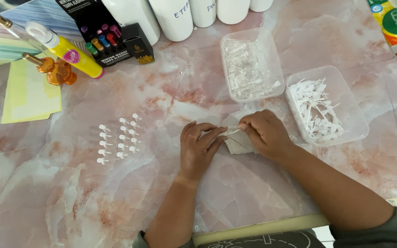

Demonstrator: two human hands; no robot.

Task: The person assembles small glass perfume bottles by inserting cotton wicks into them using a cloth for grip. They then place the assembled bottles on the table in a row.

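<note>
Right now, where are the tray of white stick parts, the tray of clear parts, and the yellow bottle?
tray of white stick parts [345, 78]: head view, far rim.
tray of clear parts [227, 41]: head view, left rim.
yellow bottle [76, 58]: head view, body.

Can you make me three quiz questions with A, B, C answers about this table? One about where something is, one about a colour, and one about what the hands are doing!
1. Where do the small capped vials stand?
A. in a tub
B. in rows on the table, left of the hands
C. on the yellow paper

2. What colour is the spray bottle?
A. yellow
B. green
C. black

3. What are the hands doing?
A. resting flat
B. both pinching one small white piece
C. lifting a tub

Answers: 1 B, the rows stand on bare table. 2 A, its body is yellow. 3 B, left hand and right hand meet at the white piece.
</note>
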